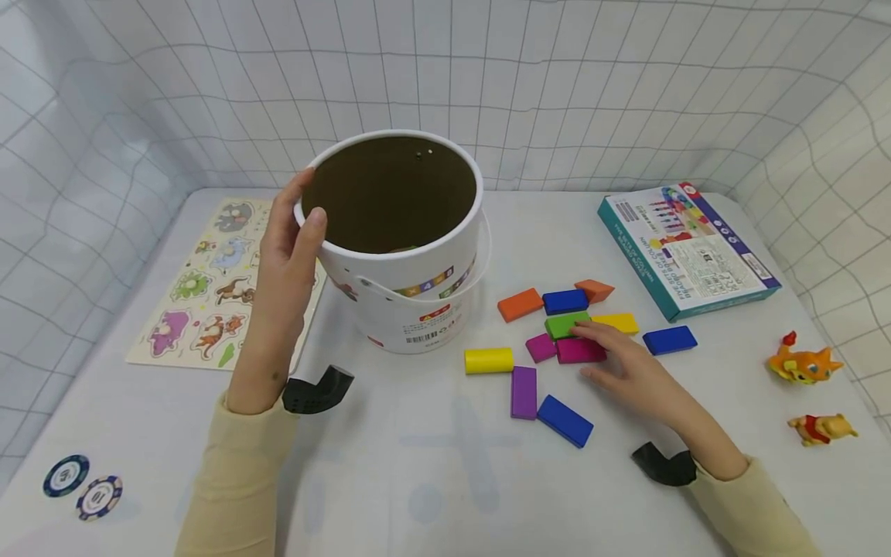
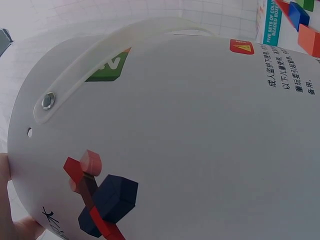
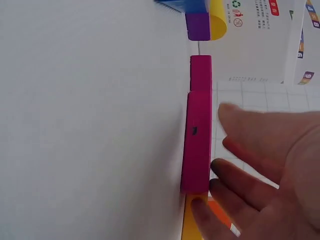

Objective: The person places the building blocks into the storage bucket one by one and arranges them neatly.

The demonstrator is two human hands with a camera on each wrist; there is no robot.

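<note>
Blocks [image 1: 565, 422] lie unlifted; my left grip [image 1: 287, 263] clamps the bucket [image 1: 383, 317], my right grip [image 1: 629, 375] is apart; perhaps some are already inside.

Animal puzzle board [image 1: 210, 272] is lying left, poker chips [image 1: 99, 497] lower left, beaded-column box [image 1: 689, 249] upper right, orange creature figurine [image 1: 803, 366] and Winnie-the-Pooh figurine [image 1: 824, 428] right.

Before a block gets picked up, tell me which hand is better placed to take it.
The right hand, I judge: it is close beside the long magenta block. The left hand holds the white bucket at its rim, farther from that block.
</note>
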